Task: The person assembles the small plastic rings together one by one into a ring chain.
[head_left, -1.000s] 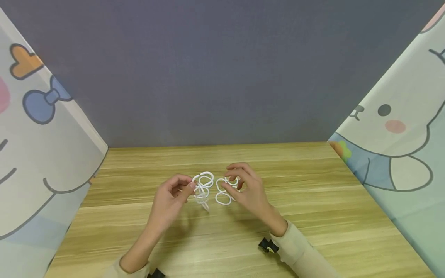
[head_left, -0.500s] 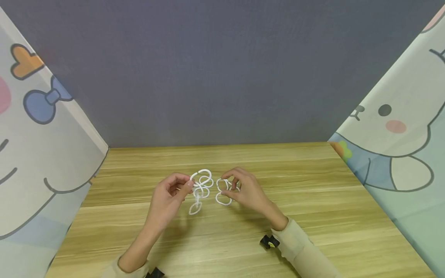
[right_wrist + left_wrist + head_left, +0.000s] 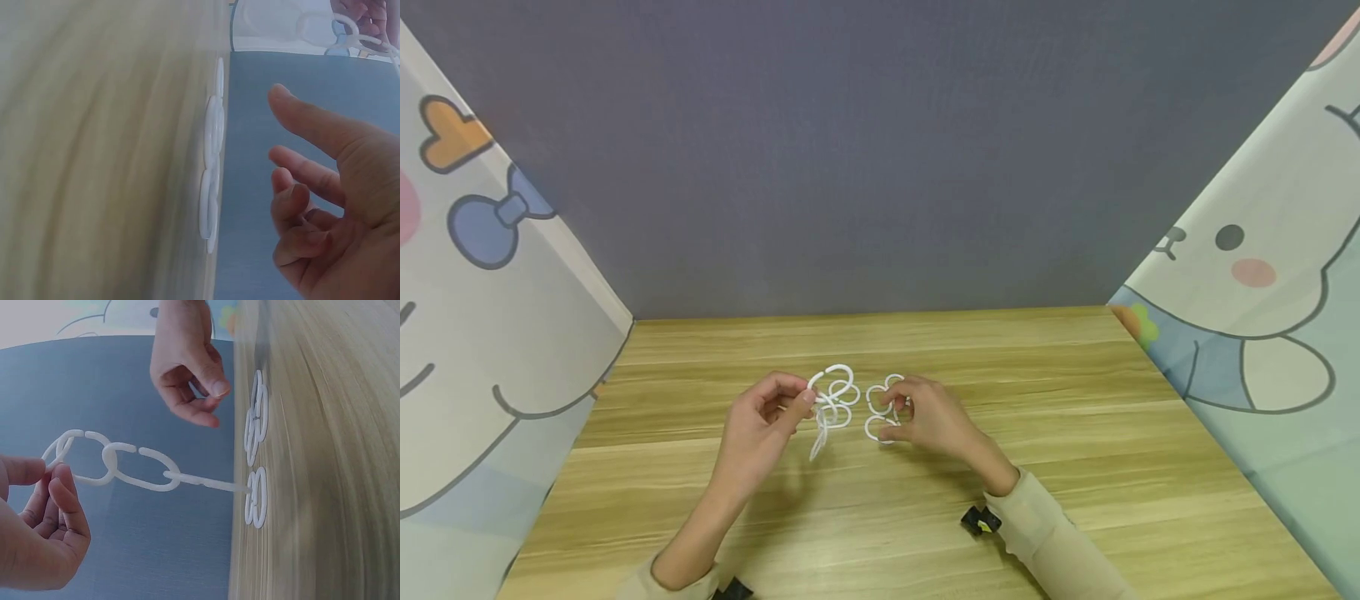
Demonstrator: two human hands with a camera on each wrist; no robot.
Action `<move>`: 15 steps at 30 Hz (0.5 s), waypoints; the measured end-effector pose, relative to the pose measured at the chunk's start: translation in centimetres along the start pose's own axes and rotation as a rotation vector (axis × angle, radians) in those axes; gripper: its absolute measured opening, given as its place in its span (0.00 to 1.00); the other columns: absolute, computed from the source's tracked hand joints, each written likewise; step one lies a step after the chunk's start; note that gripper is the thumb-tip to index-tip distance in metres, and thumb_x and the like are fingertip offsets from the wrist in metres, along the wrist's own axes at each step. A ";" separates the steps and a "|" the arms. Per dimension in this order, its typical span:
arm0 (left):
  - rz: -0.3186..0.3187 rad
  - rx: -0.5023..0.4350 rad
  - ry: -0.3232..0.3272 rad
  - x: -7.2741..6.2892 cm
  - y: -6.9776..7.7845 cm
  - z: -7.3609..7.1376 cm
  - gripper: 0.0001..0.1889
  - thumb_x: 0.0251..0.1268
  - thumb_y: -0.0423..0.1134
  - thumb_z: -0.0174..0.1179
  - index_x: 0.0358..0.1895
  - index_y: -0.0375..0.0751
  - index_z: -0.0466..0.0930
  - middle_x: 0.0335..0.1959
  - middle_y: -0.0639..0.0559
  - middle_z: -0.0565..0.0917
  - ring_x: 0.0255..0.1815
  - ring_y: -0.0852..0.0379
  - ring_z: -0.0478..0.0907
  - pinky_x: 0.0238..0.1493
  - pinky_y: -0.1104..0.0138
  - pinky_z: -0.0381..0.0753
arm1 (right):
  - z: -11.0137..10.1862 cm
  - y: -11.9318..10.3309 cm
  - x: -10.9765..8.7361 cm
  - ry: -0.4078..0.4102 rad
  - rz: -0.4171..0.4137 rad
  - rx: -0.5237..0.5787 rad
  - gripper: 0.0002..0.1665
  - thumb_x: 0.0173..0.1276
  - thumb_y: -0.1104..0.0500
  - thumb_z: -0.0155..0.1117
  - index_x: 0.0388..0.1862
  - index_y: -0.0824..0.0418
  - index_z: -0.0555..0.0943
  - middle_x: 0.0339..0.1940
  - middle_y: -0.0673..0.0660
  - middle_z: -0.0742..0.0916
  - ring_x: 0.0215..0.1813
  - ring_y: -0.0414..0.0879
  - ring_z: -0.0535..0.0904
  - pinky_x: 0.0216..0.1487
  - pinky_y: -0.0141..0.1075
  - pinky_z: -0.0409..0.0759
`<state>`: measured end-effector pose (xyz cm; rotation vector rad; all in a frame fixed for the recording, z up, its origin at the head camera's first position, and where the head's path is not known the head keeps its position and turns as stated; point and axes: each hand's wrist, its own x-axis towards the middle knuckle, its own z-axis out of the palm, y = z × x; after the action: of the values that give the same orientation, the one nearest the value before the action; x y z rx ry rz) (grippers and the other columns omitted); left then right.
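1. The left hand (image 3: 765, 417) pinches a chain of white links (image 3: 112, 464) at its upper end, thumb against fingers, above the wooden table (image 3: 880, 517).
2. The chain slants down from that pinch; whether its lowest link touches the nearer loose links (image 3: 263, 500) on the table is hard to tell.
3. The right hand (image 3: 936, 421), thumb and loosely bent fingers apart, holds nothing above the other loose links (image 3: 263, 419).

Wood-grain table (image 3: 850, 533) | grey back wall (image 3: 880, 167) | left panel (image 3: 542, 333): blue bow (image 3: 484, 231) | right panel (image 3: 1315, 467): cartoon animal (image 3: 1270, 304)
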<state>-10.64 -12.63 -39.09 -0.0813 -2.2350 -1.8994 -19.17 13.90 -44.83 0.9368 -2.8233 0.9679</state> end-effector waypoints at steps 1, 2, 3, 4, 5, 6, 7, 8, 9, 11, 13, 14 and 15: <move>0.000 -0.001 -0.002 0.0 0.0 0.0 0.03 0.78 0.28 0.68 0.47 0.31 0.87 0.39 0.38 0.88 0.36 0.60 0.87 0.34 0.73 0.81 | 0.1 0.1 0.0 -0.006 0.008 -0.013 0.26 0.54 0.49 0.94 0.47 0.56 0.91 0.35 0.49 0.86 0.33 0.41 0.78 0.38 0.33 0.76; 0.000 0.000 -0.004 0.0 0.0 0.0 0.03 0.78 0.28 0.68 0.47 0.31 0.87 0.39 0.39 0.88 0.36 0.60 0.87 0.34 0.73 0.81 | 0.1 0.1 0.0 -0.013 0.016 -0.022 0.26 0.53 0.49 0.95 0.47 0.55 0.91 0.35 0.48 0.86 0.33 0.39 0.77 0.38 0.33 0.75; 0.000 0.000 -0.005 0.0 0.0 0.0 0.03 0.78 0.28 0.68 0.47 0.31 0.87 0.39 0.39 0.88 0.36 0.60 0.87 0.34 0.73 0.81 | 0.2 0.2 -0.1 -0.018 0.020 -0.034 0.26 0.52 0.48 0.95 0.46 0.55 0.91 0.34 0.46 0.85 0.33 0.37 0.75 0.37 0.33 0.75; 0.001 0.001 -0.006 0.0 0.0 0.0 0.03 0.78 0.28 0.68 0.47 0.31 0.87 0.38 0.40 0.88 0.35 0.60 0.87 0.34 0.73 0.81 | 0.2 0.2 -0.1 -0.023 0.025 -0.043 0.26 0.51 0.48 0.95 0.45 0.54 0.91 0.33 0.46 0.85 0.33 0.35 0.74 0.37 0.33 0.75; 0.000 0.001 -0.006 0.0 0.0 0.0 0.03 0.78 0.28 0.69 0.47 0.31 0.87 0.38 0.42 0.88 0.35 0.60 0.86 0.34 0.73 0.81 | 0.3 0.3 -0.1 -0.026 0.030 -0.050 0.26 0.51 0.48 0.96 0.45 0.53 0.91 0.33 0.45 0.84 0.32 0.34 0.73 0.37 0.33 0.75; -0.001 0.001 -0.006 0.0 0.1 0.0 0.03 0.78 0.28 0.69 0.47 0.31 0.87 0.37 0.43 0.88 0.35 0.60 0.86 0.34 0.73 0.81 | 0.3 0.4 -0.1 -0.030 0.035 -0.058 0.26 0.51 0.48 0.96 0.44 0.53 0.91 0.33 0.44 0.84 0.32 0.34 0.73 0.37 0.33 0.75; -0.001 0.001 -0.006 0.0 0.1 0.0 0.03 0.78 0.28 0.69 0.46 0.31 0.87 0.37 0.44 0.88 0.35 0.60 0.86 0.34 0.73 0.81 | 0.3 0.4 -0.1 -0.033 0.037 -0.065 0.26 0.50 0.48 0.96 0.44 0.53 0.91 0.32 0.44 0.84 0.32 0.34 0.73 0.36 0.33 0.75; -0.001 0.002 -0.005 0.0 0.1 0.1 0.03 0.78 0.28 0.69 0.46 0.31 0.87 0.36 0.45 0.88 0.35 0.60 0.86 0.34 0.73 0.81 | 0.4 0.4 -0.1 -0.034 0.040 -0.070 0.26 0.50 0.47 0.96 0.43 0.53 0.91 0.31 0.44 0.84 0.31 0.34 0.73 0.36 0.34 0.74; -0.002 0.002 -0.005 0.0 0.1 0.1 0.03 0.78 0.28 0.69 0.46 0.31 0.87 0.36 0.46 0.88 0.35 0.60 0.86 0.33 0.73 0.81 | 0.4 0.5 -0.2 -0.034 0.044 -0.072 0.26 0.50 0.47 0.96 0.43 0.53 0.91 0.31 0.44 0.84 0.31 0.34 0.72 0.36 0.34 0.74; -0.003 0.002 -0.004 0.0 0.1 0.1 0.03 0.77 0.28 0.69 0.46 0.31 0.87 0.36 0.47 0.88 0.35 0.60 0.86 0.33 0.73 0.80 | 0.4 0.6 -0.1 -0.033 0.052 -0.080 0.26 0.50 0.47 0.96 0.42 0.53 0.91 0.30 0.45 0.83 0.30 0.34 0.72 0.35 0.33 0.74; -0.002 0.001 -0.004 0.0 0.0 0.1 0.03 0.77 0.28 0.69 0.46 0.31 0.87 0.37 0.44 0.88 0.35 0.60 0.86 0.33 0.73 0.80 | 0.5 0.7 -0.2 -0.032 0.055 -0.092 0.25 0.50 0.47 0.96 0.41 0.53 0.91 0.29 0.45 0.83 0.29 0.34 0.71 0.34 0.33 0.73; -0.003 0.001 -0.004 0.0 0.0 0.1 0.02 0.77 0.28 0.69 0.46 0.31 0.87 0.37 0.43 0.88 0.35 0.60 0.86 0.33 0.74 0.80 | 0.6 0.7 -0.2 -0.034 0.056 -0.098 0.25 0.50 0.47 0.96 0.41 0.53 0.91 0.28 0.45 0.83 0.29 0.34 0.71 0.33 0.33 0.73; -0.004 0.002 -0.004 0.0 0.0 0.1 0.02 0.77 0.28 0.69 0.46 0.31 0.87 0.37 0.42 0.88 0.35 0.60 0.86 0.33 0.74 0.80 | 0.7 0.7 -0.2 -0.036 0.055 -0.105 0.25 0.50 0.47 0.96 0.40 0.53 0.91 0.27 0.44 0.82 0.28 0.34 0.71 0.33 0.33 0.72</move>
<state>-10.64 -12.58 -39.09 -0.0808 -2.2408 -1.9007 -19.29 14.08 -45.80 0.8792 -2.9113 0.8058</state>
